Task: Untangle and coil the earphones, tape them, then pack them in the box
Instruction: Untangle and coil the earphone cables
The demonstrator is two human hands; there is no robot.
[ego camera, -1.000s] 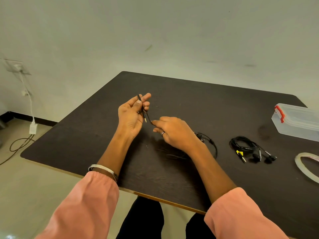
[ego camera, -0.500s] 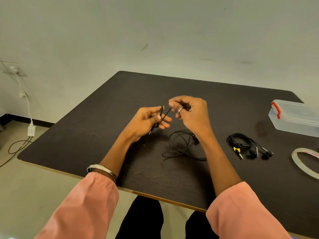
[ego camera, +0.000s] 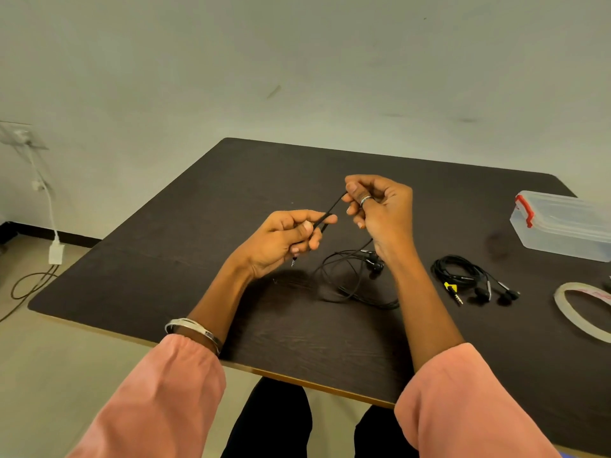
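Above the dark wood-grain desk (ego camera: 205,246), the left hand (ego camera: 281,241) has its grip pinched on the plug end of the loose black wired earphones (ego camera: 355,279), the jack poking out below its fingers. The right hand (ego camera: 380,209), at its 2 o'clock, pinches the same cord taut between them. The cord's slack lies tangled on the desk below. At 3 o'clock rest a coiled black earphone set (ego camera: 463,276), a clear tape roll (ego camera: 578,312) and a clear lidded plastic box with red latch (ego camera: 562,226).
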